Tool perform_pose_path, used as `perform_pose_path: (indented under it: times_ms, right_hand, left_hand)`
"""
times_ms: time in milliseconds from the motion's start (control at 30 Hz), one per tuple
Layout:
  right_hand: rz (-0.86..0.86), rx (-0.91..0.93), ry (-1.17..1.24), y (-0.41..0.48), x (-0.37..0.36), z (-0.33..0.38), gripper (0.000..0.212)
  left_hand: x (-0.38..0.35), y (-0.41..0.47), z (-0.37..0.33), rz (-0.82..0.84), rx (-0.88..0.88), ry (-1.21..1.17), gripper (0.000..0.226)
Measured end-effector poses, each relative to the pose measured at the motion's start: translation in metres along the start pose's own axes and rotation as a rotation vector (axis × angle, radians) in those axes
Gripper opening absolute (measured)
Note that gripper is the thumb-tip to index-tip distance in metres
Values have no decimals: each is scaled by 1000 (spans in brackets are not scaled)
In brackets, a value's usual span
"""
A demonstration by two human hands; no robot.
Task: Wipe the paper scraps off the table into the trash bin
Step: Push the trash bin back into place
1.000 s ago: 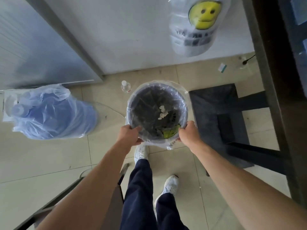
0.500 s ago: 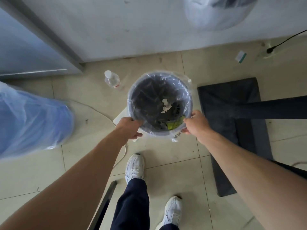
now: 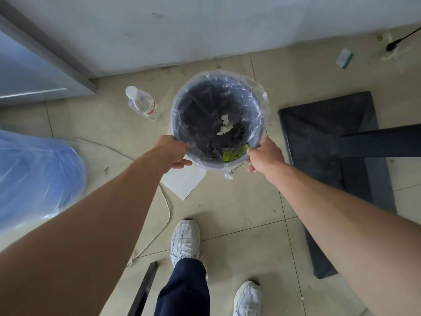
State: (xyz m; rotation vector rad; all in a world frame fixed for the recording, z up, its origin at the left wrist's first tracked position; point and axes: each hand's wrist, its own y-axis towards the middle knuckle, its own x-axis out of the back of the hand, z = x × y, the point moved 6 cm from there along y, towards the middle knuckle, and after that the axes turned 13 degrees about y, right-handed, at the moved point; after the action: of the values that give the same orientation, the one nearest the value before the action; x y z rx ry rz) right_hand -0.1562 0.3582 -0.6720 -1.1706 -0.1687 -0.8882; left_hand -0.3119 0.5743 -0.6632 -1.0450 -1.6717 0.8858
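Note:
A round grey trash bin (image 3: 182, 106) lined with a clear plastic bag sits low over the tiled floor near the wall. White paper scraps (image 3: 225, 126) and a yellow-green wrapper (image 3: 234, 154) lie inside it. My left hand (image 3: 170, 152) grips the bin's near-left rim. My right hand (image 3: 264, 156) grips the near-right rim. No table is in view. A small white scrap (image 3: 228, 176) hangs or lies just below the bin's near edge.
A clear plastic bottle (image 3: 142, 103) lies left of the bin. A white sheet (image 3: 184, 181) lies under its near side, with a cable (image 3: 166, 208) beside it. A blue plastic bag (image 3: 34, 174) bulks at the left. A dark stand base (image 3: 332, 160) is at the right.
The bin and both hands have moved lower toward the floor and nearer the wall; my view has tilted down, so the hanging smiley bag has left the frame.

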Motion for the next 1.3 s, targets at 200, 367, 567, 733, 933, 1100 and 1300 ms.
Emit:
perform_pose_path:
  times_ms: [200,367,567,733,933,1100,1300]
  right_hand:
    - [-2,13,-1,7,-6,3,17]
    - [43,-21,-76,3,-4,9,21]
    - [133,-32,-212,-35,11,30,44]
    - [179,30,-259,-79,38,69,46]
    - [223,140,-289,-153,84,112,50]
    - [214,228,-312,-246,138,128,54]
    - [152,280,-284,-349,218,147,53]
  left_hand:
    - [-1,6,4,-7,19,-6,29]
    - [3,0,-1,-45,28,92,36]
    - [12,-37,-17,-36,38,164,32]
    - [28,-87,-55,-96,-38,242,30]
    - [31,-181,-122,-88,-228,298,33]
    - [48,-280,-139,-122,-292,348,38]
    - [84,-399,-154,-128,-314,228,28]
